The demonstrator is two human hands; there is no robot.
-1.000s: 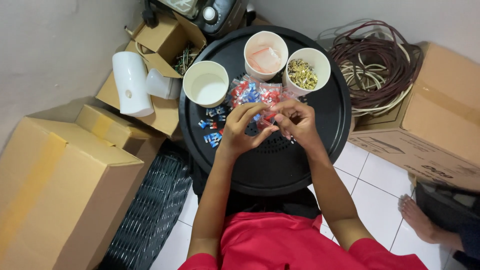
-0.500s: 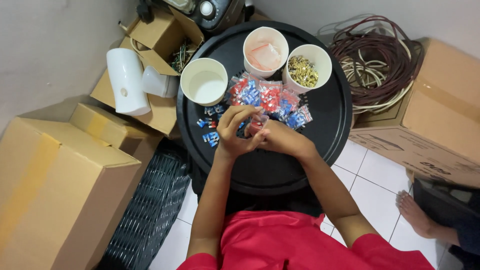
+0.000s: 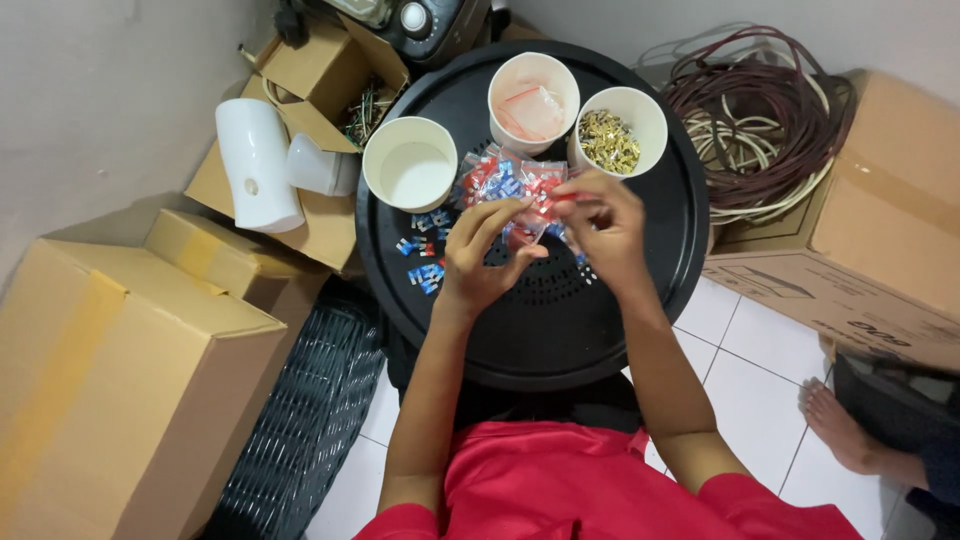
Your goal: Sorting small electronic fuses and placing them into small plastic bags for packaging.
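Three white paper cups stand along the far half of the round black tray [image 3: 620, 290]: an empty cup [image 3: 410, 165] toward the far-left edge, a cup with clear red-striped bags [image 3: 533, 100] at the far edge, and a cup of brass terminals [image 3: 615, 133] to its right. Below them lies a heap of small bags of red and blue connectors [image 3: 505, 185], with loose blue connectors [image 3: 422, 250] scattered toward the left edge.

The left hand [image 3: 480, 255] and right hand [image 3: 605, 230] meet over the heap near the tray's middle. Thumb and fingertips of each are pressed together on one small bag [image 3: 527, 228], held just above the tray.

The near half of the tray is bare. Around it the tiled floor is crowded: cardboard boxes [image 3: 130, 370] on the left, a coil of cable [image 3: 760, 110] and another box [image 3: 870, 250] on the right, and another person's bare foot [image 3: 840, 430] at the lower right.
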